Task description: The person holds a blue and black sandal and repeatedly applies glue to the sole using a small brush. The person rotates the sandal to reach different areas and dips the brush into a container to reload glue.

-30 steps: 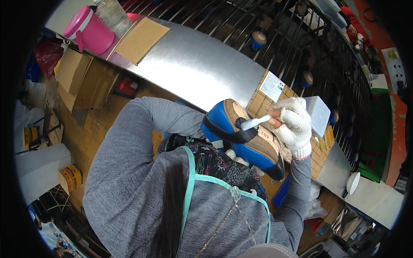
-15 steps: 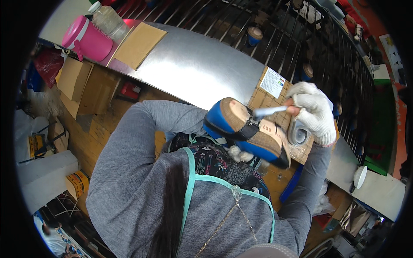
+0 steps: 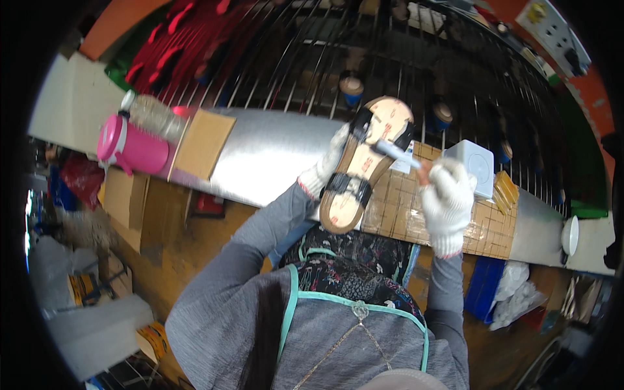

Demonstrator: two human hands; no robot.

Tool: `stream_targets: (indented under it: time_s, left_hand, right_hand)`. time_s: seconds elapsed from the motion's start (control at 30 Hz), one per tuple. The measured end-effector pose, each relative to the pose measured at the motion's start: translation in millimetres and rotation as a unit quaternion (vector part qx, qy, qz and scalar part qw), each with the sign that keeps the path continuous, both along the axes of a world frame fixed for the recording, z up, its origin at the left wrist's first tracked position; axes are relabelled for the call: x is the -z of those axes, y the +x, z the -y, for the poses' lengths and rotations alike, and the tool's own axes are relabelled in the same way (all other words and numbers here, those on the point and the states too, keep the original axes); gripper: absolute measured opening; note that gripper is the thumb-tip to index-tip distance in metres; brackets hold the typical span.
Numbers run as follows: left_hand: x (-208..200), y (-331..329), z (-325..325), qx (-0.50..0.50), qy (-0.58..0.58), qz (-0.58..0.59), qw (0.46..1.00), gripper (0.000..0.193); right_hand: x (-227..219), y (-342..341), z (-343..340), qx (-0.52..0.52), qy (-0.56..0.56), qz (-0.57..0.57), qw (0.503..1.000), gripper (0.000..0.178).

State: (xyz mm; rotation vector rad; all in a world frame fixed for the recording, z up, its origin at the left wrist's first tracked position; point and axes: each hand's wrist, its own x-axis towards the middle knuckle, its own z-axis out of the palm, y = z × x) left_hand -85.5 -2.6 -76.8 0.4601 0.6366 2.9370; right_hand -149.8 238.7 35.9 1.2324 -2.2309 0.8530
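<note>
Working at a long metal bench, with a patterned cardboard mat along its near edge, right of the middle. In view across the mat's left edge: a shoe, sole up, one end toward the bench's far edge, the other by the near edge; hard to tell whether lifted or resting. Near the mat's far right corner: a white box. Round the shoe's left side: a gloved left hand, closed on it, fingers partly hidden. Farther right: a gloved right hand, fingers pinched on a pale brush, tip at the sole's right side, contact unclear. Across the sole: black straps. Probably best to steady the shoe from the left, stroke lightly along the straps, and turn the shoe rather than twist the wrist.
</note>
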Motion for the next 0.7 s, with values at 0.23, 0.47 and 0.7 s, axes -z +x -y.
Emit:
stream_targets:
  time_s: [0.23,0.47,0.7]
  left_hand:
    - [9.4,20.1,6.1,-0.047,-0.035,0.094,0.994,0.086]
    - [-1.0,27.6,38.2,-0.204,-0.09,0.288,0.931,0.084]
    - [-9.0,7.0,107.3,-0.242,0.083,0.32,0.912,0.083]
  right_hand:
    - [-6.6,-16.3,33.2,0.057,-0.029,-0.065,0.996,0.01]
    - [13.2,8.7,43.8,-0.097,-0.156,0.395,0.9,0.015]
    - [71.1,-16.0,64.2,-0.053,-0.274,0.64,0.716,0.03]
